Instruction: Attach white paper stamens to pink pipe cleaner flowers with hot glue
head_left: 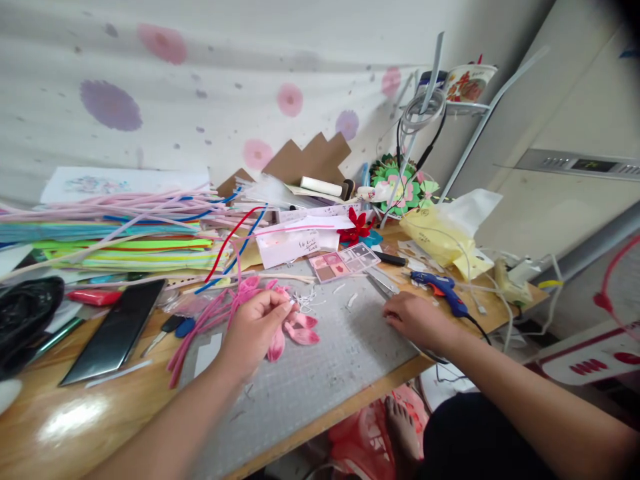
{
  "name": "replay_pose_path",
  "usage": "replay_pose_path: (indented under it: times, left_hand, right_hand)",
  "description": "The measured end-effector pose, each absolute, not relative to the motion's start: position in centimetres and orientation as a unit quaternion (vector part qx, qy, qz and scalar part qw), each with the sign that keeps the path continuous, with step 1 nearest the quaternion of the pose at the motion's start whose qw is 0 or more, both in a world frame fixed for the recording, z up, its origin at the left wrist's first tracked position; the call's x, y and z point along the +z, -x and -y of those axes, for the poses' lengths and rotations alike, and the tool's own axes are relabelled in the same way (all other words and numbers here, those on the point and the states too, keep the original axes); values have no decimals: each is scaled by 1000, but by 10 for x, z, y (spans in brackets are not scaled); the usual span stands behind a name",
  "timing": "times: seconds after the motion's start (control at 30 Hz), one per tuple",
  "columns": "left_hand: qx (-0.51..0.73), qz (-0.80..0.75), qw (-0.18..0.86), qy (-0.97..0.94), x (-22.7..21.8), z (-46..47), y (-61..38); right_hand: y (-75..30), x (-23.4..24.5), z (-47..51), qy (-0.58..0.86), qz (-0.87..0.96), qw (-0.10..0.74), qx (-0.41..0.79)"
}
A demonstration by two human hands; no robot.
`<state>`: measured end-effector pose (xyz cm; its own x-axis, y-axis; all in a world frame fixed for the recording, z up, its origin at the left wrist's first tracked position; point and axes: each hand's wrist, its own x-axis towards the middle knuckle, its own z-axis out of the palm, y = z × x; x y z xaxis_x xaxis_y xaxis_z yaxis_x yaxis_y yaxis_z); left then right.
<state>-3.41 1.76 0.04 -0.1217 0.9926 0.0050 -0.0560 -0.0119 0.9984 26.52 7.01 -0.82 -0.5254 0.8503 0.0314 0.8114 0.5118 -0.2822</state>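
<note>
My left hand (257,323) is closed round a pink pipe-cleaner flower (295,327), whose petals spread out under my fingers on the grey cutting mat (320,367). Pink pipe-cleaner stems (200,327) trail left from that hand. My right hand (415,319) rests palm down at the mat's right edge, fingers reaching toward metal tweezers or scissors (383,281); whether it grips anything is hidden. A blue glue gun (443,290) lies just beyond the right hand.
A makeup palette (343,262), white cards (295,243) and a red paper flower (356,230) lie behind the mat. Stacked coloured pipe cleaners (115,233) fill the left. A black phone (117,330), yellow bag (440,237), cables and a wire rack (425,107) crowd the wooden desk (75,413).
</note>
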Motion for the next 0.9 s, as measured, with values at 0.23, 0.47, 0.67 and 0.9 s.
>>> replay_pose_path:
  times: [0.23,0.47,0.67,0.9]
  left_hand:
    - [542,-508,481,-466,-2,-18,35]
    - [543,-510,477,-466,-1,-18,34]
    - [492,-502,438,-560,0,-13,33]
    - [189,-304,318,-878,-4,5,-11]
  right_hand:
    - [-276,-8,-78,542,762,198,293]
    - [-269,10,-50,488,663,336,458]
    - [-251,11,-3,395,634,326,580]
    - [-238,3,24,349,590,320,653]
